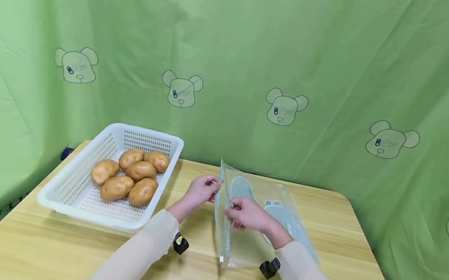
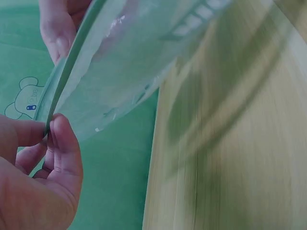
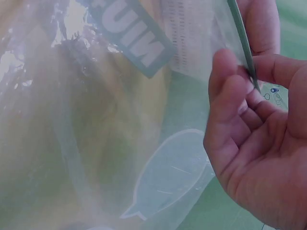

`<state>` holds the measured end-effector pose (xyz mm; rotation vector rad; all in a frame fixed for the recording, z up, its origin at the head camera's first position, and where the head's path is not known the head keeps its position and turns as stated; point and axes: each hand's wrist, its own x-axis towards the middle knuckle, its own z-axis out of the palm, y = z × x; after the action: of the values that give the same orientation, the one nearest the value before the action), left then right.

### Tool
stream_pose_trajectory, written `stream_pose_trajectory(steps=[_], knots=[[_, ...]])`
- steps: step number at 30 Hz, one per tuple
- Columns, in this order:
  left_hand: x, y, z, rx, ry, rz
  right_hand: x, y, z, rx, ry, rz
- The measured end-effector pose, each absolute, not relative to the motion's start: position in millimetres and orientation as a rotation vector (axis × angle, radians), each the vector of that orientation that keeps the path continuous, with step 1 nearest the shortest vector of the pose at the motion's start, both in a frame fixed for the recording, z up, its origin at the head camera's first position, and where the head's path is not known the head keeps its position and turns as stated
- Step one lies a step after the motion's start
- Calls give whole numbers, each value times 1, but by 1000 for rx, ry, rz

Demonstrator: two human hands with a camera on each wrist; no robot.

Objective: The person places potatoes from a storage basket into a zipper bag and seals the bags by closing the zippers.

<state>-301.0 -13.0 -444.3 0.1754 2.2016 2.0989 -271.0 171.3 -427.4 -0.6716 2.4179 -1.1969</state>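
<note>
A clear zip bag (image 1: 283, 215) with pale green prints slants over the table in the head view, its green zipper edge (image 1: 218, 217) raised on the left side. My left hand (image 1: 200, 192) pinches that edge near its far end. Closer to me, my right hand (image 1: 250, 215) pinches the same opening strip. A small white slider (image 1: 222, 259) sits at the strip's near end. In the left wrist view, thumb and fingers of the left hand (image 2: 43, 177) grip the strip. The right wrist view shows the right hand (image 3: 259, 129) holding it between thumb and fingertips.
Left of the bag stands a white perforated basket (image 1: 165, 189) holding several brown potatoes (image 1: 117, 188). Both are on a light wooden table (image 1: 348, 277). Behind it hangs a green curtain (image 1: 240, 39) printed with bear heads. A dark camera (image 1: 269, 268) is strapped at the right wrist.
</note>
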Motion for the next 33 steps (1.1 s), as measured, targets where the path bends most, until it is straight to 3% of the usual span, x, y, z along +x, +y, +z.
stream_pose_trajectory(steps=[17,33], knots=[[-299,-24,-451,394,2682,1729,-275,182,-416,-435,2530,-1411],[-275,-8,-469,285,2454,1845,-282,189,-409,-235,2571,-1594]])
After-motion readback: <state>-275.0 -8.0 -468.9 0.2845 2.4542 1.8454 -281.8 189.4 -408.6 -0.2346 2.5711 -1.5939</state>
